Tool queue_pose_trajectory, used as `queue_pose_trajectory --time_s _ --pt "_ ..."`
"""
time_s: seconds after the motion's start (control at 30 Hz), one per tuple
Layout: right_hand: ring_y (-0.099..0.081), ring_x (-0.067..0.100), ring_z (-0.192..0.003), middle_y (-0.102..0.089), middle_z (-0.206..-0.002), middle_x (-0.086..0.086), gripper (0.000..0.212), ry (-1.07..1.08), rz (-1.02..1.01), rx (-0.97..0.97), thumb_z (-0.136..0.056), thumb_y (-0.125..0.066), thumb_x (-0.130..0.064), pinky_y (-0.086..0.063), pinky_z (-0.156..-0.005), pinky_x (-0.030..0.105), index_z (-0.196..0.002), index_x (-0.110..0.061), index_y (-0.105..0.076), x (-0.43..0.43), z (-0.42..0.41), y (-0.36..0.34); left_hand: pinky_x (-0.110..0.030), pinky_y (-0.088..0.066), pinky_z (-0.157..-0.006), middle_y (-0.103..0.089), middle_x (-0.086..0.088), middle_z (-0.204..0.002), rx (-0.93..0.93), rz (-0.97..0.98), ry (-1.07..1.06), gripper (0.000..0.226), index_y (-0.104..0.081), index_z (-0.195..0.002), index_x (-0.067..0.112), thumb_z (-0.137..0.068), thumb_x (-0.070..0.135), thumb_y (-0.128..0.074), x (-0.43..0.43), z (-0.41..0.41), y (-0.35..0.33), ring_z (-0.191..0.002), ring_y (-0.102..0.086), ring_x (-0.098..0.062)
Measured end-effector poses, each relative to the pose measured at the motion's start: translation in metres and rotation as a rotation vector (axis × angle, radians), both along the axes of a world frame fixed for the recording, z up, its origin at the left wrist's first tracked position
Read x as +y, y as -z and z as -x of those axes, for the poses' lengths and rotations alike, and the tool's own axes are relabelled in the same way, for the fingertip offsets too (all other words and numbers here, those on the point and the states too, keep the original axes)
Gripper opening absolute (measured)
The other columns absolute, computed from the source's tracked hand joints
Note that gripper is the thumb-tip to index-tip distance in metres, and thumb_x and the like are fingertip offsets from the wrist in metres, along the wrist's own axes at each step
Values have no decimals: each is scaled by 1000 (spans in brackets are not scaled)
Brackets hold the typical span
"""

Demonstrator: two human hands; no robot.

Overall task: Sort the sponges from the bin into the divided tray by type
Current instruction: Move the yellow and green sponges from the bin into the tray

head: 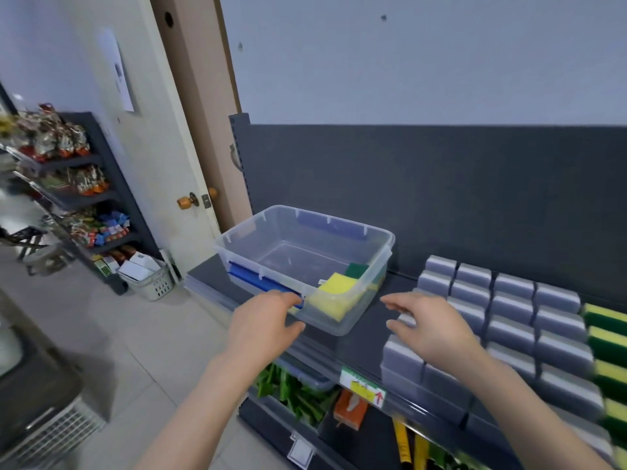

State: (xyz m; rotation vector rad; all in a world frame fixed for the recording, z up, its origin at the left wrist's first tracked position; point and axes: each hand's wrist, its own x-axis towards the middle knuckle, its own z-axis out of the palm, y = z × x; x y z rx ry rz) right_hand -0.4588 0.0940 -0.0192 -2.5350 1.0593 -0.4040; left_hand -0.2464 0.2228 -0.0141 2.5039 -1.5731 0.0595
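Note:
A clear plastic bin [353, 228] with blue latches stands on a dark shelf. In its near right corner lie a yellow sponge [334, 290] and a yellow sponge with a green scouring face [357, 269]. My left hand [264, 320] reaches to the bin's near rim with relaxed fingers by the blue latch [261, 281], holding nothing. My right hand [431, 325] hovers open to the right of the bin, fingers spread, above rows of grey sponges [509, 320]. Yellow-and-green sponges [607, 354] stand in a row at the far right.
The dark shelf [369, 337] has a grey back panel. Below it hang a price tag [363, 386], green packets [298, 395] and an orange box [351, 407]. A door [183, 130], a white basket [149, 283] and a snack rack [81, 184] are at the left.

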Motion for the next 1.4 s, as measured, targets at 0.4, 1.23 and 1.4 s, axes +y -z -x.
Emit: queue_pose_trajectory --time_s 0.4,1.23,1.4 --pt "-58 9 -107 -63 -121 -12 37 -13 69 14 -88 -60 -24 -42 -89 22 -124 -26 -59 -24 -91 -11 -29 -50 -75 -60 13 -120 1 52 89 39 -53 -128 37 -90 42 -56 -37 -76 -10 -107 -57 -10" --pt "-48 20 -122 -56 -130 -4 44 -191 -83 434 -87 -54 -42 -44 -97 37 -127 -24 -54 -161 -220 43 -30 -48 -90 -55 13 -131 16 -149 231 43 -51 -131 38 -89 47 -56 -203 -208 35 -120 -51 -11" --pt "-48 21 -122 -55 -131 -1 45 -170 -117 519 -87 -57 -39 -44 -96 37 -129 -24 -53 -152 -221 47 -28 -45 -90 -55 12 -133 12 -170 325 43 -52 -130 37 -88 46 -58 -228 -221 43 -122 -51 -14"
